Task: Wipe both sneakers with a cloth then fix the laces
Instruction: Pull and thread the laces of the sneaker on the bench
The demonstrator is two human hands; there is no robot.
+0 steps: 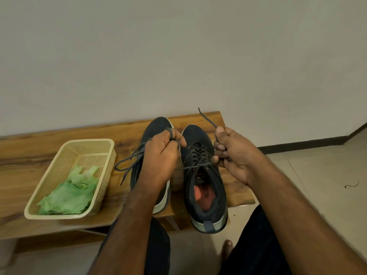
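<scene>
Two dark sneakers with pale soles stand side by side on a wooden bench (29, 155), toes toward the wall. The right sneaker (204, 185) has an orange insole and its heel hangs over the bench's front edge. My right hand (234, 153) pinches one end of its grey lace, whose tip sticks up above my fingers. My left hand (162, 155) grips the other end, looped round a finger, and covers much of the left sneaker (156, 126). The left sneaker's own lace (127, 165) lies loose on the bench. A crumpled green cloth (69, 193) lies in a basket.
A beige perforated plastic basket (65, 153) sits on the bench left of the shoes. A plain wall rises right behind the bench. Tiled floor lies to the right, with a small dark scrap (351, 185) on it. My knees and a bare foot (226, 249) are below the bench edge.
</scene>
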